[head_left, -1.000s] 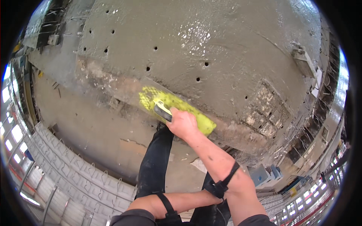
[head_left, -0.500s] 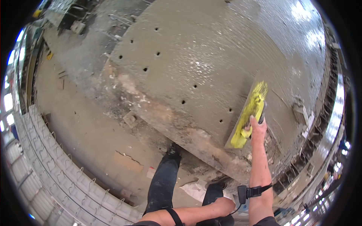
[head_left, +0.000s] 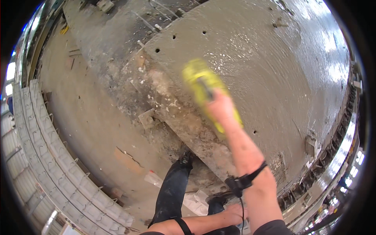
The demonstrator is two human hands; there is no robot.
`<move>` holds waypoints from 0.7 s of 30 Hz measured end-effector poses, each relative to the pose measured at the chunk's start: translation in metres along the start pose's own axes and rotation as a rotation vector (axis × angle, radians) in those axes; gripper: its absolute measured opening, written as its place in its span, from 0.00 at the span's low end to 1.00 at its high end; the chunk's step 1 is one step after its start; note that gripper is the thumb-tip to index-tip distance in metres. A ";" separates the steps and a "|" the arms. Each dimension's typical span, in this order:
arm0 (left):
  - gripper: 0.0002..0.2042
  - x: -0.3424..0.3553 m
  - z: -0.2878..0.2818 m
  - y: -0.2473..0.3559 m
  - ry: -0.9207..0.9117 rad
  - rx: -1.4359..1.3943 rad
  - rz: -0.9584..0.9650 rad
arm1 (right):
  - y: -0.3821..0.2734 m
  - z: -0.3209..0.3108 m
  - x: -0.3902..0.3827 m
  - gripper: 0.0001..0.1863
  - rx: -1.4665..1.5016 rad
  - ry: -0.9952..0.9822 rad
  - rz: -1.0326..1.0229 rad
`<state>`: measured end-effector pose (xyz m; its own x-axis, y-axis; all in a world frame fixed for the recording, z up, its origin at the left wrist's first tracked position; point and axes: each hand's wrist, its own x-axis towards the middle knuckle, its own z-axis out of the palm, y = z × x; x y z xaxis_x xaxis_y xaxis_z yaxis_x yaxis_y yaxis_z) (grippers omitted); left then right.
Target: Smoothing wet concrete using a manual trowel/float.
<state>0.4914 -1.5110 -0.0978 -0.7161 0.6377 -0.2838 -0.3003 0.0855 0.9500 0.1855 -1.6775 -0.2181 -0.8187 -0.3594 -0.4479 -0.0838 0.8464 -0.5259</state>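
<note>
My right hand is closed around the dark handle of a yellow float, blurred by motion. The long float lies over the left part of a wet grey concrete slab, close to its near-left edge. Small dark holes dot the slab's surface, and the float and arm cover part of that row. Low at the bottom, my left hand rests by my knee with its fingers curled. Whatever it may hold is hidden.
A rough, mortar-caked form edge borders the slab, with a small block stuck beside it. Metal rods stick out at the far corner. Ribbed grey units with wire loops curve along the left. Another block stands at right.
My right hand has swept the float leftward and farther away across the slab, turning it to slant the other way. The view has shifted too. My left hand stays by the knee.
</note>
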 end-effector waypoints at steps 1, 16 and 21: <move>0.07 0.004 -0.019 0.012 0.015 -0.007 0.013 | 0.007 -0.034 0.005 0.23 0.038 0.069 0.092; 0.09 0.009 -0.101 0.040 0.342 -0.156 0.132 | -0.122 0.036 0.078 0.16 -0.083 -0.324 -0.217; 0.09 0.014 -0.118 0.041 0.172 -0.024 0.075 | -0.030 -0.077 0.141 0.21 -0.056 0.140 0.177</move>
<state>0.3948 -1.5891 -0.0780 -0.8334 0.5015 -0.2323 -0.2553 0.0234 0.9666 0.0287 -1.7233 -0.2105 -0.8941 -0.1482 -0.4227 0.0404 0.9132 -0.4056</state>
